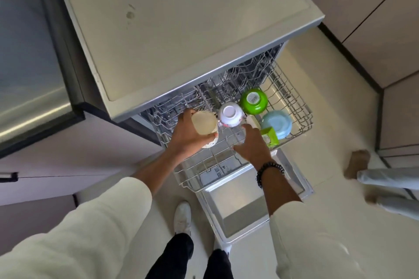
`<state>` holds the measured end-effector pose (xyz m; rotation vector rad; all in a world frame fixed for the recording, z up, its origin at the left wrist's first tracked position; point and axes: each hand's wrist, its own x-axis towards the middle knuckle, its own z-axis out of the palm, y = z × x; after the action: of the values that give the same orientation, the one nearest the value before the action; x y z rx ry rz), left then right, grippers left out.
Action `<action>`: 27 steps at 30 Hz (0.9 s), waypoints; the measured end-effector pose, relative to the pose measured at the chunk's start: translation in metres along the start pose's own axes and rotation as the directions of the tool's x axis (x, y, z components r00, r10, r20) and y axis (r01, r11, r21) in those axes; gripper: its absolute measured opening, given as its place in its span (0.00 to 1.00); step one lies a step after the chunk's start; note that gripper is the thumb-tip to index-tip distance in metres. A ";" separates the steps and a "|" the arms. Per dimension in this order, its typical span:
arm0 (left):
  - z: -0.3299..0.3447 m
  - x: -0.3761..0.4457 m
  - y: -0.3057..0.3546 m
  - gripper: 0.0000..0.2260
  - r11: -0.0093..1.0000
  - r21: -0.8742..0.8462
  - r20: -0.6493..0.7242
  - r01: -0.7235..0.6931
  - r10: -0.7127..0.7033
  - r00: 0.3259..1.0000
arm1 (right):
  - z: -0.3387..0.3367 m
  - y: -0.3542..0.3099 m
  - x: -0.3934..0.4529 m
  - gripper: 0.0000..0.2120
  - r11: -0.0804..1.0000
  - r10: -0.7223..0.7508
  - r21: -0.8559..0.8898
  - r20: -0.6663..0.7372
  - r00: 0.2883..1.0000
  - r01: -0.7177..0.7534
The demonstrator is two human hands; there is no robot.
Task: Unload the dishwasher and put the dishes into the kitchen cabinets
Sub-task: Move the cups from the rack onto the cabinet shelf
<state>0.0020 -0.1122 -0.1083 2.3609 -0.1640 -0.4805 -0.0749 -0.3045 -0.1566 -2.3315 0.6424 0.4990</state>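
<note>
- The left hand (188,129) is closed around a cream cup (205,125), fingers wrapped on its side and thumb under its lower edge. The cup is raised just above the wire rack (292,102), so this one looks to be coming out, though it has not reached any cabinet.
- Just right of that hand a white bowl (231,114) sits upside down in the rack, close beside the cup; I cannot tell if they touch.
- The right hand (251,142) is open and empty, fingers spread and reaching down toward the rack just below the white bowl. A beaded bracelet (269,171) is on its wrist.
- Beyond the right hand's fingertips, a green bowl (254,101) rests upside down against the white bowl.
- Right of that hand a pale blue plate (277,123) stands tilted, with a green square container (271,137) in front of it and a small white piece, too hidden to name, beside them.
- Judgement: unloading is underway but unfinished. The near part of the rack, under the wrists, is bare, while four or five pieces remain at its far right. The dishwasher door (240,208) lies open below the arms.
</note>
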 end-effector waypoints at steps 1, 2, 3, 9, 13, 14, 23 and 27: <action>-0.002 0.001 0.000 0.39 1.000 -0.008 -0.004 0.011 -0.011 1.000 | 0.001 -0.007 0.000 0.36 0.999 -0.029 0.040 0.002 1.000 0.029; -0.006 0.003 0.002 0.39 1.000 -0.015 -0.012 0.014 -0.014 1.000 | -0.001 -0.017 0.000 0.36 0.995 -0.055 0.080 0.004 0.999 0.054; -0.010 0.004 0.004 0.38 1.000 -0.020 -0.020 0.014 -0.014 1.000 | -0.003 -0.026 0.000 0.36 0.990 -0.078 0.116 0.001 0.997 0.077; -0.045 -0.002 0.029 0.37 0.998 -0.014 -0.068 -0.068 0.067 0.995 | -0.036 -0.075 -0.006 0.39 0.966 -0.219 0.151 0.048 0.975 0.210; -0.085 -0.027 0.050 0.38 0.986 0.013 -0.125 -0.167 0.167 0.978 | -0.067 -0.097 -0.026 0.40 0.947 -0.288 0.166 0.063 0.956 0.275; -0.099 -0.035 0.055 0.39 0.981 0.032 -0.145 -0.191 0.194 0.970 | -0.075 -0.104 -0.033 0.39 0.945 -0.299 0.154 0.051 0.953 0.288; -0.311 -0.127 0.096 0.38 0.954 0.118 -0.446 -0.274 0.298 0.844 | -0.161 -0.263 -0.100 0.16 0.812 -0.562 0.028 -0.234 0.793 0.584; -0.431 -0.166 0.109 0.33 0.953 0.112 -0.638 -0.281 0.286 0.715 | -0.184 -0.404 -0.160 0.08 0.631 -0.727 -0.023 -0.364 0.581 0.775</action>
<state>0.0162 0.1182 0.3066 2.3075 -0.1959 0.5060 0.0568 -0.1127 0.2543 -2.2949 -0.2283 -0.3587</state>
